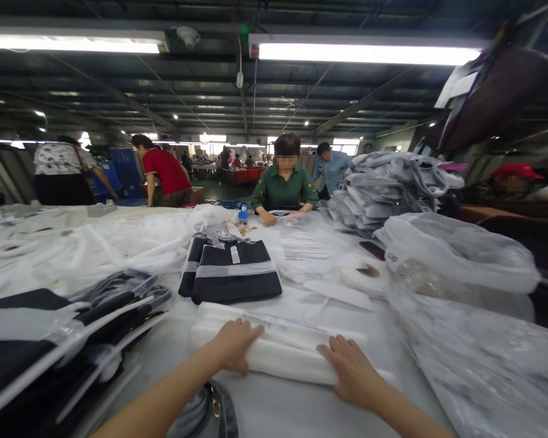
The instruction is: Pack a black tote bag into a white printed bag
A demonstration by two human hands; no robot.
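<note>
My left hand point(234, 344) and my right hand point(352, 370) both rest palm-down on a folded white bundle wrapped in clear plastic point(285, 347), which lies flat on the white table point(278, 413). The left hand presses its near left part, the right hand its near right end. Just beyond the bundle lies a folded black garment with a white band point(234, 272), in a clear bag.
Bagged black garments point(64, 328) pile up at the left. Clear plastic bags point(461, 255) and a grey garment stack point(383, 188) fill the right. A printed sheet point(304, 246) and a tape roll point(365, 277) lie mid-table. A person in green point(284, 185) works opposite; others stand behind.
</note>
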